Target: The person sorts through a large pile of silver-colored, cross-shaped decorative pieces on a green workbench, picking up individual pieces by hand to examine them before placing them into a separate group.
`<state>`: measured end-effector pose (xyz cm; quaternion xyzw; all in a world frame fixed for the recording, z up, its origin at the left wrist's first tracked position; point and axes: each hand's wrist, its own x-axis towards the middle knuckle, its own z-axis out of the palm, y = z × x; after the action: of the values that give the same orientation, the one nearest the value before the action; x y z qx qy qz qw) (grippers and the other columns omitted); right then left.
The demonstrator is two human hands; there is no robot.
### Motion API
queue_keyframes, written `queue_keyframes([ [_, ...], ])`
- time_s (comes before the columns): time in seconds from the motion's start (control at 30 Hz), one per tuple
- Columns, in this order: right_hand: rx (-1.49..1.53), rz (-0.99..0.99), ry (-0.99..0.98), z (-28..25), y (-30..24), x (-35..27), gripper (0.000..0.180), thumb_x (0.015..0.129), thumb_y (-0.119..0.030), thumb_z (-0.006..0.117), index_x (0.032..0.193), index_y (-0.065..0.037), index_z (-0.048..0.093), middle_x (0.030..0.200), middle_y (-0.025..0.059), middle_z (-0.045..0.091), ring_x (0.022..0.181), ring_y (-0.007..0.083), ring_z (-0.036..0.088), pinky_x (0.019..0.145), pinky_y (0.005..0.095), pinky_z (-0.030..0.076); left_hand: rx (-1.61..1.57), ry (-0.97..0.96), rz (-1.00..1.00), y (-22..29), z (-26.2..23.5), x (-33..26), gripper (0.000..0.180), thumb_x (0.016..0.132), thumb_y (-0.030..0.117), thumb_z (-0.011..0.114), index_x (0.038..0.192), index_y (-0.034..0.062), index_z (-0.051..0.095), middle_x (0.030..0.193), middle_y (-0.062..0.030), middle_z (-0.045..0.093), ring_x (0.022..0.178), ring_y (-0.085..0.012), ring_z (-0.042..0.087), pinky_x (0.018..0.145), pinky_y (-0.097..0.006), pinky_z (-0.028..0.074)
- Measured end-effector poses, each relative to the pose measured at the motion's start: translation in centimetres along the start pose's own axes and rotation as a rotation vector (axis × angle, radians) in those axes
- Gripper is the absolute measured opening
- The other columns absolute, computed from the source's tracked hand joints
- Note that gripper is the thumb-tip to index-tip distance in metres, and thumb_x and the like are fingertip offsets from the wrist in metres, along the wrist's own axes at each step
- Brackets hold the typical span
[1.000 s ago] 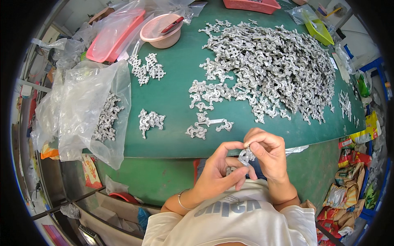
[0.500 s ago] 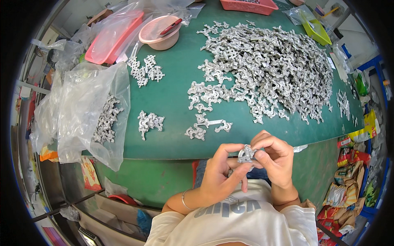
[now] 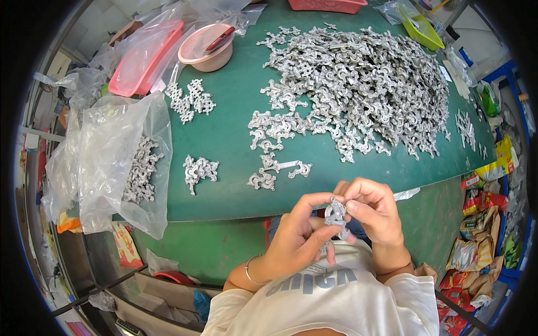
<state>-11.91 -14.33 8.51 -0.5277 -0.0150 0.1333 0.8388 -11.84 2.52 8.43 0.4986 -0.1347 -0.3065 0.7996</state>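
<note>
A silvery cast metal part with curved lobes is held up in front of my chest, just off the table's near edge. My left hand grips it between thumb and fingers, and a further bit of metal shows below the palm. Thumb and fingertips of my right hand pinch the part's upper right side. Beyond my hands, a few joined castings lie on the green table. Behind them spreads a large heap of the same grey castings.
At left, a clear plastic bag holds more castings; a small cluster lies beside it. Further back are a pink bowl with a red-handled tool, a pink tray and a yellow-green basket. Thin metal sticks lie at right.
The casting has turned slightly and shows more of its length below. My right fingers have shifted a little on its upper side. The whole view has moved slightly.
</note>
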Motion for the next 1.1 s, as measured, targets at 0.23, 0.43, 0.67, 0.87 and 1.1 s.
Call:
queue_keyframes([
  [0.23,0.107,0.052,-0.068,-0.3,-0.1,0.2,0.010,0.083,-0.005,0.052,0.075,0.000,0.052,0.071,0.0055,0.054,0.063,0.0093,0.048,0.057,0.0219,0.038,-0.090,-0.039,0.017,-0.4,0.1,0.1,0.033,0.088,0.002,0.043,0.119,0.0025,0.030,0.099,-0.0145,0.054,0.064,-0.0173,0.063,0.038,-0.017,0.040],
  [0.43,0.166,0.075,-0.096,-0.3,-0.3,0.2,0.013,0.083,-0.007,0.053,0.072,-0.001,0.052,0.069,0.0047,0.054,0.063,0.0098,0.048,0.057,0.0213,0.037,-0.146,-0.034,0.057,-0.8,0.3,0.2,0.034,0.088,0.001,0.045,0.119,0.0027,0.031,0.098,-0.0155,0.055,0.061,-0.0171,0.063,0.037,-0.017,0.039],
  [0.67,-0.100,-0.033,0.028,0.4,-0.1,-0.2,0.007,0.086,-0.005,0.052,0.082,0.001,0.054,0.073,0.0041,0.055,0.067,0.0079,0.049,0.061,0.0219,0.039,-0.169,0.067,0.084,-1.1,0.8,0.2,0.032,0.087,0.003,0.049,0.114,0.0018,0.032,0.079,-0.0160,0.061,0.048,-0.0142,0.058,0.035,-0.017,0.036],
  [0.87,-0.129,-0.091,0.011,0.3,0.1,-0.3,0.008,0.087,-0.005,0.051,0.085,0.002,0.054,0.078,0.0042,0.055,0.070,0.0077,0.050,0.064,0.0216,0.040,-0.162,0.093,0.123,-1.0,0.8,0.3,0.029,0.087,0.003,0.049,0.110,0.0014,0.032,0.069,-0.0159,0.060,0.045,-0.0133,0.056,0.034,-0.017,0.034],
  [1.1,-0.151,-0.221,0.124,1.1,-0.1,-0.9,0.013,0.080,-0.009,0.061,0.087,0.001,0.055,0.081,0.0074,0.056,0.075,0.0129,0.051,0.068,0.0256,0.041,-0.291,0.086,0.236,-1.3,0.7,0.6,0.030,0.085,-0.002,0.049,0.109,0.0006,0.031,0.079,-0.0164,0.059,0.057,-0.0155,0.059,0.040,-0.022,0.044],
])
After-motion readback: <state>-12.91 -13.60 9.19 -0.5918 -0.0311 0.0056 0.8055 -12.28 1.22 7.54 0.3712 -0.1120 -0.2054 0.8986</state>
